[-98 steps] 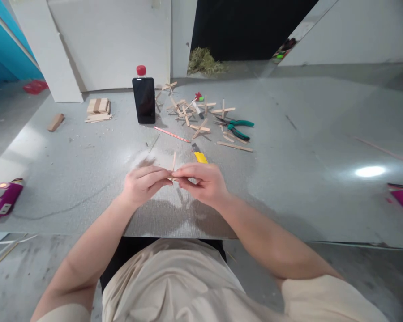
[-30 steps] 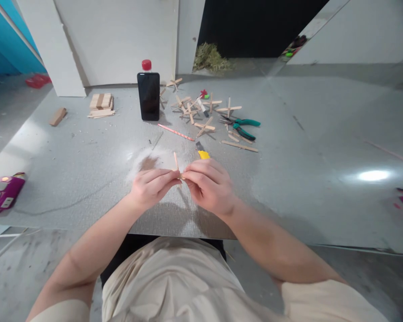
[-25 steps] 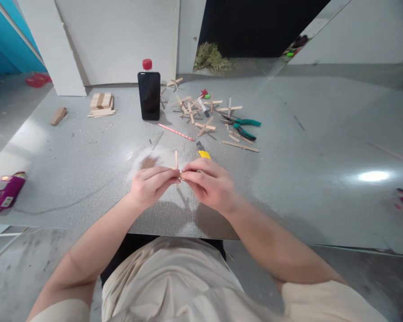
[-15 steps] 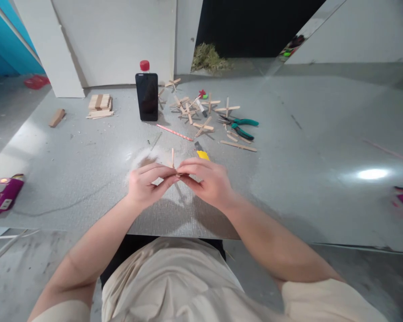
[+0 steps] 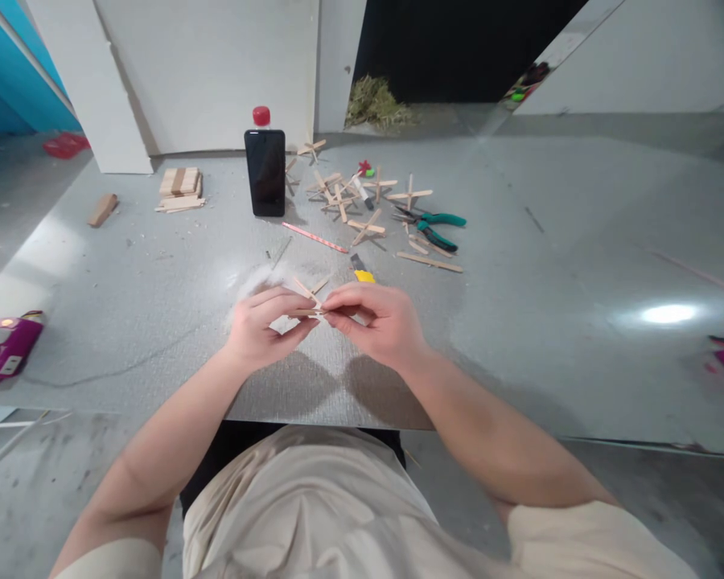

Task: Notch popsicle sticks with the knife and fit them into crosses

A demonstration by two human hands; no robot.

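Observation:
Both hands meet above the grey table (image 5: 519, 322), close to its front edge. My left hand (image 5: 269, 326) pinches thin wooden sticks (image 5: 305, 288) between thumb and fingers. My right hand (image 5: 377, 322) grips the same sticks from the other side, its fingertips nearly touching those of the left. Light wooden tips stick out past the fingers; how the sticks are joined is hidden. Just behind my right hand lies a yellow-handled cutter (image 5: 364, 275). Farther back are several crossed-stick pieces (image 5: 367, 227) and a red-and-white striped stick (image 5: 314, 237).
A black phone (image 5: 265, 173) stands against a red-capped bottle (image 5: 261, 117). Green-handled pliers (image 5: 439, 229) lie beside loose sticks (image 5: 428, 262). Stacked sticks (image 5: 179, 183) and a brown block (image 5: 102, 210) are at the back left. A purple device (image 5: 15, 346) sits at the left edge.
The held sticks have turned: one upright tip showed before, and now two slanting tips show behind the fingers. Both hands stay in nearly the same place.

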